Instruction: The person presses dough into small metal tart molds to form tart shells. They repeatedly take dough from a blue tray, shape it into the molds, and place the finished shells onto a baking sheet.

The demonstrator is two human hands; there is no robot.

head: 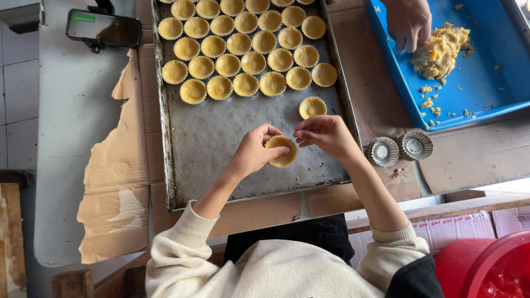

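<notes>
My left hand [255, 150] cups a small dough-lined tart shell [282, 152] over the near part of a metal baking tray [212, 140]. The thumb lies across the shell's rim. My right hand [326, 134] pinches the shell's far right edge with its fingertips. Both hands hover just above the tray's bare surface. Several rows of finished dough shells [243, 44] fill the far half of the tray, and a single shell [312, 107] sits apart just beyond my right hand.
Two stacks of fluted metal tart moulds [397, 149] stand right of the tray. A blue tray [486, 88] holds a lump of yellow dough [441, 52], with another person's hand [408, 22] on it. A phone [104, 27] lies at far left. A red bucket [486, 270] sits lower right.
</notes>
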